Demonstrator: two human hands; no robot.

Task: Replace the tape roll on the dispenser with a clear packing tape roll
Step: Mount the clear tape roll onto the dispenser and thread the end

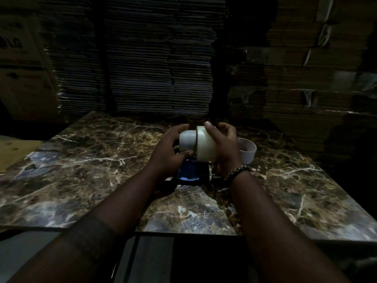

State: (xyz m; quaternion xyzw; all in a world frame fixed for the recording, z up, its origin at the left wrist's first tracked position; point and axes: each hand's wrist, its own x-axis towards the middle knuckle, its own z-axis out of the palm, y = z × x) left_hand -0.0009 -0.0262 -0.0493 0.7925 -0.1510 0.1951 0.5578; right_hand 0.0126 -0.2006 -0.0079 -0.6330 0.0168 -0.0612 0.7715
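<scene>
Both hands meet above the middle of the marble-patterned table [85,160], a little toward its far edge, and between them sits the work. The right hand [224,148] is wrapped around a pale, yellowish-clear tape roll [205,147], thumb over the top of its rim and fingers behind it, so the roll stands on edge with its open core facing left. The left hand [169,152] grips a lighter, whitish cylinder [187,142] that butts against the roll's left face; whether this is the dispenser's hub or a spent core is hard to tell in the dim light. Below the hands a dark body with a blue part [187,173], probably the dispenser, rests on or just above the table; contact cannot be made out. Holding the roll square to the cylinder, one hand on each, looks meant to keep the two axes in line so one slides along the other without jamming. It appears to be the seating or pulling-off stage, and which of the two cannot be read from this view. A second white roll or core [247,149] lies on the table just beside the right hand, toward the right edge, set within easy reach yet out of the working space. Stacks of flattened cardboard [159,58] rise behind the far edge.
</scene>
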